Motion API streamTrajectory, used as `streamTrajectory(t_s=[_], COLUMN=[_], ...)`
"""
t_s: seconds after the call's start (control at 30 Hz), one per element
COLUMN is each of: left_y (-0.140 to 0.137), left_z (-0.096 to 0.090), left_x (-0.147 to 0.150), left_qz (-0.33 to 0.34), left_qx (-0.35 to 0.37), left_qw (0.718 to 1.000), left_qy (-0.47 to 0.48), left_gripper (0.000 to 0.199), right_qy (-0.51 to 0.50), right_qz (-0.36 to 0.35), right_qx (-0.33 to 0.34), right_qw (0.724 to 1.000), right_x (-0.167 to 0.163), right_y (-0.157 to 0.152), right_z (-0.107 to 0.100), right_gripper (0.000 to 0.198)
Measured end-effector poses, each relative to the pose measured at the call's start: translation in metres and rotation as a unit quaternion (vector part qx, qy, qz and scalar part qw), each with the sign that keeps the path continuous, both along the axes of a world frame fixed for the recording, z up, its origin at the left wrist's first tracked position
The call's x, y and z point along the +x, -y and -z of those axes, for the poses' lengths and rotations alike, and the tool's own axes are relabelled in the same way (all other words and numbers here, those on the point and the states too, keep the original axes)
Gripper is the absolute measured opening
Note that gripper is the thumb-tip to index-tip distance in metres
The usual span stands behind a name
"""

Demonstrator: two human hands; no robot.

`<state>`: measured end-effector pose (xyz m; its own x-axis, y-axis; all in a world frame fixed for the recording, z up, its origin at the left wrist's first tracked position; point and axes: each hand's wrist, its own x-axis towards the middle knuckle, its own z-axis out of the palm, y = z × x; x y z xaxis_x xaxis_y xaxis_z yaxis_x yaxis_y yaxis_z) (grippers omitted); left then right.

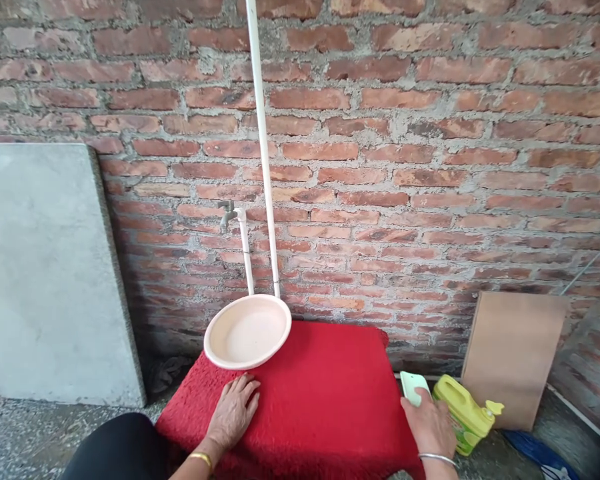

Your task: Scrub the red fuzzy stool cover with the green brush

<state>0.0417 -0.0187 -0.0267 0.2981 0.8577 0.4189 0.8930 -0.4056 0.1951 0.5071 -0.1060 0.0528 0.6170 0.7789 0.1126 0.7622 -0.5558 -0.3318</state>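
My left hand (234, 411) lies palm down on a red fleecy cloth (325, 393), its fingers loosely stretched and nothing in them. Just beyond the fingertips is a pale cream basin (250, 331), tilted in view, with no contents that I can make out. At the cloth's right edge my right hand (430, 423) grips a pale green flat object (413, 387) with rounded corners; the hand covers its lower part, and its kind is unclear. Close beside that hand stands a yellow jug (463, 410) with a pump top and a green label.
Behind the cloth rises a brick wall (380, 160) with a grey tap (226, 215) and a white pipe (264, 147). A grey slab (45, 273) leans at left. At right are a brown board (515, 357) and a blue item (535, 453) on the floor.
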Motion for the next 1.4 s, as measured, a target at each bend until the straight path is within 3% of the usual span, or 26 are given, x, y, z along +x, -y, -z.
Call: streamTrajectory(t_s=[0.1,0.37,0.5,0.63,0.83,0.93,1.0,1.1,1.27,1.33,1.4], left_y=[0.001,0.002,0.002,0.004,0.007,0.008,0.009,0.009,0.010,0.010,0.010], left_z=[-0.001,-0.004,-0.006,-0.008,-0.015,-0.018,-0.019,-0.019,-0.018,-0.019,-0.021], left_x=[0.001,0.002,0.002,0.004,0.010,0.013,0.014,0.014,0.012,0.012,0.011], left_qz=[-0.002,-0.003,-0.002,-0.007,-0.011,-0.011,-0.011,-0.014,-0.012,-0.008,-0.004], left_qx=[-0.001,0.001,0.008,0.007,-0.012,-0.015,-0.015,-0.015,-0.015,-0.016,-0.016], left_qw=[1.000,1.000,1.000,1.000,1.000,1.000,1.000,1.000,1.000,1.000,1.000], left_qy=[0.001,-0.002,-0.006,-0.006,0.004,0.009,0.013,0.014,0.008,0.007,0.006], left_gripper=[0.026,0.026,0.026,0.026,0.025,0.025,0.025,0.025,0.024,0.024,0.025], right_qy=[-0.017,-0.035,0.007,0.032,0.052,0.069,0.061,0.023,-0.016,-0.007,0.006], right_qz=[-0.027,-0.295,-0.341,-0.284,-0.093,-0.014,-0.004,-0.089,-0.294,-0.341,-0.354], right_qx=[0.039,0.065,0.045,0.016,-0.031,-0.006,0.023,0.037,0.043,0.045,0.039], right_qw=[0.999,0.953,0.939,0.958,0.994,0.997,0.998,0.995,0.955,0.939,0.934], right_x=[-0.014,-0.186,-0.221,-0.182,-0.047,0.000,0.005,-0.037,-0.166,-0.202,-0.216], right_y=[-0.005,-0.035,-0.041,-0.050,-0.027,-0.014,-0.015,-0.026,-0.031,-0.028,-0.027], right_z=[0.001,0.006,0.007,0.004,-0.001,0.000,0.004,0.011,0.015,0.014,0.011], right_gripper=[0.045,0.025,0.030,0.029,0.040,0.042,0.045,0.048,0.027,0.024,0.024])
